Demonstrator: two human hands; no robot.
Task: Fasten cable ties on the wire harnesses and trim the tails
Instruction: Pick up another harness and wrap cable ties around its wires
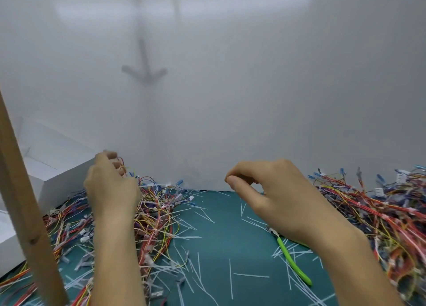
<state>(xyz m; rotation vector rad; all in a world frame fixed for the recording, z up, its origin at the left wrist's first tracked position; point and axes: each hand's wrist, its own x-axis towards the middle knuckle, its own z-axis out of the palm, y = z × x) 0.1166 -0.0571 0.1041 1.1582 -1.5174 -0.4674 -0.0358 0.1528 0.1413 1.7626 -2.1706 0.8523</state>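
Left hand (110,186) grips harness (149,211); cutters (292,262) point away-left.

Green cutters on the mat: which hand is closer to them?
Right. The right hand is raised just beyond the green cutters, with its wrist passing over their tip. The left hand is far across the mat, gripping wires in the left pile.
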